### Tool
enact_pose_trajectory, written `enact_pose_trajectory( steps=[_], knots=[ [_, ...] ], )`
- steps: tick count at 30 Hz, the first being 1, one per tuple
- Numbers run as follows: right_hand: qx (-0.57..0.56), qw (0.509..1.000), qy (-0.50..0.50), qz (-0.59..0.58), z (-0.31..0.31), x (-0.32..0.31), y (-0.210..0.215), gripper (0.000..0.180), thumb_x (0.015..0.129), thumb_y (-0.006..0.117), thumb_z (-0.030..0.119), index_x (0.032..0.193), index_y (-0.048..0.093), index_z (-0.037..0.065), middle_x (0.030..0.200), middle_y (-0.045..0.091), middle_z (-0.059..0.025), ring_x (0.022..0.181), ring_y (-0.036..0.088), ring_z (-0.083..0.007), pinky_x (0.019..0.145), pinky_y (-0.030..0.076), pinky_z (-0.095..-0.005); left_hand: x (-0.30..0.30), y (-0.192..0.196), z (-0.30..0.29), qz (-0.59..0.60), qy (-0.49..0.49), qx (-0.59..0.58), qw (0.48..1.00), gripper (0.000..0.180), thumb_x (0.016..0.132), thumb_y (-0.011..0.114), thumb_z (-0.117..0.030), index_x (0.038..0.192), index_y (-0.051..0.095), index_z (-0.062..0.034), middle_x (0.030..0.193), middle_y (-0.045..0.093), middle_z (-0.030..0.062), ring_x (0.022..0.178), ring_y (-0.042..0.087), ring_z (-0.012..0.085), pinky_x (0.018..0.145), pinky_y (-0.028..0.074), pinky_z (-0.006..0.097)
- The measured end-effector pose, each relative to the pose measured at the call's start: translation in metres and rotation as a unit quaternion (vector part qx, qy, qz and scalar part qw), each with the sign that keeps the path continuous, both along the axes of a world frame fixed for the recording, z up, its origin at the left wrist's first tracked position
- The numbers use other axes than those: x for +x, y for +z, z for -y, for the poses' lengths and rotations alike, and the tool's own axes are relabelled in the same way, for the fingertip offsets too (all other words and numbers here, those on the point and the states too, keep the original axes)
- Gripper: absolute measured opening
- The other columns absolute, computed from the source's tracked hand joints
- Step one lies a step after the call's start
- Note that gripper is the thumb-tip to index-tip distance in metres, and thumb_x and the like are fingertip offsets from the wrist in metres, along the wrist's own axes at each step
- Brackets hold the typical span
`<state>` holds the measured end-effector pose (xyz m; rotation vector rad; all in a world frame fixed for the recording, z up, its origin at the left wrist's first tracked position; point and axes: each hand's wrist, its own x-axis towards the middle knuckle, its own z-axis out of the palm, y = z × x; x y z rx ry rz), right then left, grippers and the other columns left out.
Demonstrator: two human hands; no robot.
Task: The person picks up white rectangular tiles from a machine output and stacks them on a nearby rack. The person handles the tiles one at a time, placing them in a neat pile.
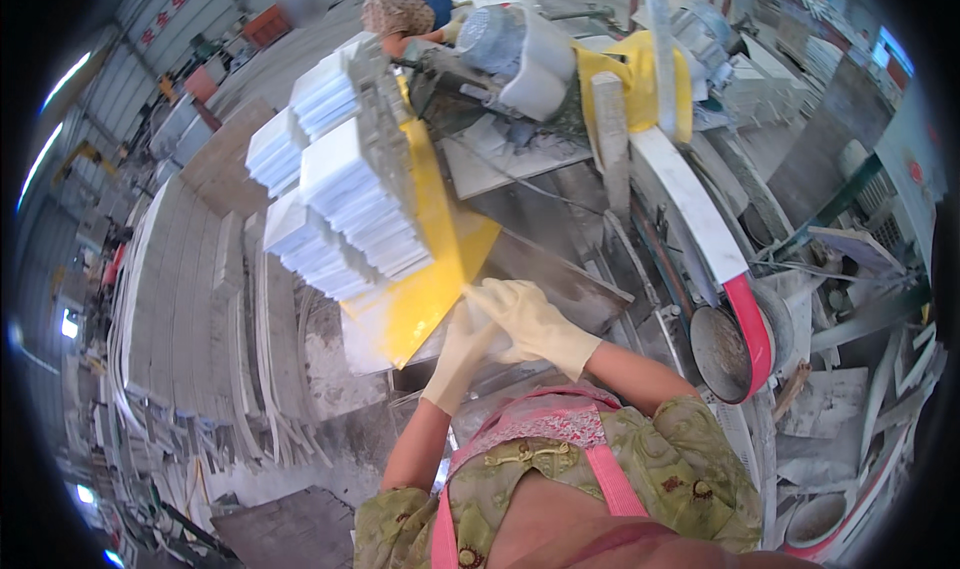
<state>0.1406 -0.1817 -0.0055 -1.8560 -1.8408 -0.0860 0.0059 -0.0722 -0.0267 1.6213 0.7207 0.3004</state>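
Note:
Both my hands wear pale rubber gloves and meet in front of me. My right hand (530, 319) lies over my left hand (462, 354), its fingers at the corner of a yellow tray (430, 289) on the stone-cutting machine. Whether either hand grips anything is hidden by the overlap. On the tray stand white stone strips (345, 204) in stacked bundles. Beyond them sits the saw motor with its grey guard (515, 54).
Another person (405, 9) works at the far side of the machine. Curved white stone slabs (190, 299) are stacked at the left. A belt wheel with a red rim (735, 344) turns at my right. Stone offcuts (840, 419) litter the floor.

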Motion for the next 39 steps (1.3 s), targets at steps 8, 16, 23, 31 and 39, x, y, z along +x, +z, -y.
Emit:
enact_pose_trajectory(
  steps=[8, 16, 23, 31, 39],
  knots=[
    [0.020, 0.990, 0.131, -0.043, -0.063, -0.055, 0.000, 0.101, 0.071, 0.082, 0.040, 0.154, 0.034, 0.007, 0.144, 0.049, -0.0224, 0.134, 0.047, -0.0354, 0.111, 0.036, -0.0471, -0.077, -0.007, -0.052, -0.103, 0.178, 0.154, 0.966, 0.063, 0.091, 0.065, -0.033, 0.141, 0.046, 0.0005, 0.120, 0.066, 0.0253, 0.107, 0.067, 0.0359, 0.088, 0.053, 0.043],
    [-0.006, 0.984, -0.137, -0.114, 0.064, 0.091, -0.014, 0.048, 0.085, 0.064, 0.026, 0.127, 0.062, 0.003, 0.127, 0.062, -0.0161, 0.112, 0.055, -0.0344, 0.099, 0.044, -0.0446, -0.071, -0.001, -0.100, -0.299, 0.182, 0.362, 0.864, 0.043, 0.090, 0.062, -0.032, 0.116, 0.053, 0.0015, 0.103, 0.068, 0.0330, 0.098, 0.066, 0.0489, 0.085, 0.050, 0.054],
    [-0.115, 0.898, -0.424, -0.030, 0.273, 0.194, -0.030, 0.062, 0.080, 0.070, 0.014, 0.138, 0.054, 0.003, 0.140, 0.056, -0.0177, 0.130, 0.050, -0.0349, 0.111, 0.038, -0.0458, -0.050, -0.023, -0.105, -0.318, 0.231, 0.342, 0.854, 0.051, 0.083, 0.064, -0.032, 0.122, 0.056, -0.0002, 0.106, 0.069, 0.0307, 0.100, 0.067, 0.0465, 0.087, 0.050, 0.053],
    [-0.233, 0.872, -0.414, 0.117, 0.305, 0.234, -0.090, 0.092, 0.077, 0.080, 0.024, 0.154, 0.034, 0.004, 0.159, 0.036, -0.0173, 0.149, 0.031, -0.0321, 0.123, 0.022, -0.0489, -0.053, -0.022, -0.107, -0.304, 0.246, 0.290, 0.874, 0.046, 0.081, 0.064, -0.032, 0.113, 0.062, 0.0012, 0.109, 0.069, 0.0283, 0.104, 0.066, 0.0447, 0.087, 0.050, 0.050],
    [-0.122, 0.915, -0.381, 0.052, 0.316, 0.256, -0.104, 0.065, 0.087, 0.067, 0.022, 0.143, 0.046, -0.003, 0.147, 0.048, -0.0234, 0.141, 0.043, -0.0327, 0.120, 0.029, -0.0445, -0.041, -0.024, -0.101, -0.344, 0.269, 0.311, 0.844, 0.045, 0.082, 0.063, -0.035, 0.110, 0.063, 0.0000, 0.110, 0.068, 0.0305, 0.105, 0.065, 0.0459, 0.088, 0.050, 0.050]
  ],
)
